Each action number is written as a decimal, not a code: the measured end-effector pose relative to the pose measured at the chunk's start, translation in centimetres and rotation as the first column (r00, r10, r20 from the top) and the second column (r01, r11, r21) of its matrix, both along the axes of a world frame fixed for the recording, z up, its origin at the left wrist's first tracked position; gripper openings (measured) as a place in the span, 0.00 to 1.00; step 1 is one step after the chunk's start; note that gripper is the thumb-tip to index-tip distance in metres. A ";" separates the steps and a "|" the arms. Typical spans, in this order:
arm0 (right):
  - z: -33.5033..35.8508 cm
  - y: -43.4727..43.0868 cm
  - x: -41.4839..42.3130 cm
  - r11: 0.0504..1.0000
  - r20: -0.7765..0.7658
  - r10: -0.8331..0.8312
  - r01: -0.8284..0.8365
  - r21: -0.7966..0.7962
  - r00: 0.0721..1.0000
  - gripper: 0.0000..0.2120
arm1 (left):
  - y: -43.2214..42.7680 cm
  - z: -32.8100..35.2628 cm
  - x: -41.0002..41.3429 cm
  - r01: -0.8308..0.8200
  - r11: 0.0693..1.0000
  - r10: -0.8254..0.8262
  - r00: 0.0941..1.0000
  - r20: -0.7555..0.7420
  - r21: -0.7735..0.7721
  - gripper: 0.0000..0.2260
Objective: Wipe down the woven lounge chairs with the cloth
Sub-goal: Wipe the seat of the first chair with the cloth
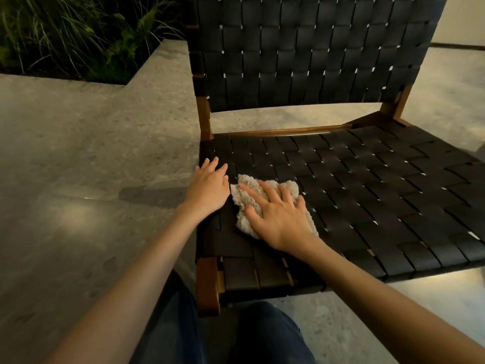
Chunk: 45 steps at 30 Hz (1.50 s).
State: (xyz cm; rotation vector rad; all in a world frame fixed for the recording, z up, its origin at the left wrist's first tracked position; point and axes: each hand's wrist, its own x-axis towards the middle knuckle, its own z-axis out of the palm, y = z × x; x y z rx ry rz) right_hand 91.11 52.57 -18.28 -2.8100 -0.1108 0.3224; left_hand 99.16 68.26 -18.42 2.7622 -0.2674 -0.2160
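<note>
A low lounge chair (367, 185) with black woven straps and a brown wooden frame fills the right of the view, its backrest rising behind the seat. A fluffy beige cloth (245, 191) lies crumpled on the seat near its left edge. My right hand (278, 216) lies flat on the cloth with fingers spread, pressing it onto the straps. My left hand (208, 186) rests flat on the seat's left edge, fingers straight, just left of the cloth.
Grey stone paving (78, 166) surrounds the chair. A planter bed with ferns and grasses (78, 35) sits at the back left. My knees in dark trousers (262, 337) are just in front of the seat's wooden front corner (208, 282).
</note>
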 end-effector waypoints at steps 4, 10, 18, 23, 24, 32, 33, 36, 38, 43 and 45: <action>-2.5 0.4 6.2 0.999 0.017 -0.050 0.050 0.006 0.999 0.24 | -0.1 -0.7 2.0 0.009 0.999 -0.009 1.000 0.011 0.047 0.21; -5.6 0.8 15.6 0.997 0.088 -0.080 0.078 0.024 0.993 0.24 | -0.8 -2.0 4.7 0.041 0.981 -0.055 0.996 0.069 0.191 0.22; -6.9 -1.0 22.7 0.991 0.185 -0.120 0.130 -0.041 0.975 0.26 | -1.5 -3.2 6.3 0.025 0.971 -0.049 0.994 0.095 0.238 0.24; -6.4 -1.7 23.6 0.981 0.138 -0.187 0.193 -0.026 0.973 0.27 | -1.5 -3.1 6.3 0.015 0.977 -0.036 0.995 0.095 0.213 0.23; -6.2 -1.7 23.1 0.983 0.134 -0.180 0.184 -0.018 0.974 0.27 | -1.5 -2.8 6.1 0.014 0.978 -0.036 0.994 0.103 0.207 0.23; -5.2 -2.8 15.9 0.996 0.071 -0.069 0.073 -0.041 0.995 0.25 | -1.9 -2.3 6.0 -0.031 0.990 0.015 0.993 0.120 0.136 0.23; -4.8 -3.0 14.4 0.997 0.048 -0.058 0.061 -0.043 0.997 0.25 | -1.9 -2.1 5.7 -0.020 0.991 0.004 0.993 0.120 0.135 0.23; -3.2 -3.6 9.9 0.998 -0.015 -0.036 0.035 -0.047 0.999 0.25 | -2.0 -1.4 4.5 0.022 0.985 -0.035 0.997 0.074 0.170 0.22; -2.1 -4.0 6.5 0.998 -0.035 -0.017 0.015 -0.066 0.999 0.25 | -2.2 -1.1 3.4 0.040 0.979 -0.048 0.998 0.038 0.202 0.22; 0.2 -5.1 -1.5 0.997 -0.020 0.013 -0.015 -0.075 1.000 0.27 | -3.9 -0.1 0.7 0.052 0.972 -0.041 0.998 -0.053 0.227 0.23; 0.7 -5.8 -3.7 0.995 -0.008 -0.012 0.011 -0.103 1.000 0.28 | -5.1 0.5 -0.3 0.070 0.973 -0.048 0.993 -0.107 0.219 0.23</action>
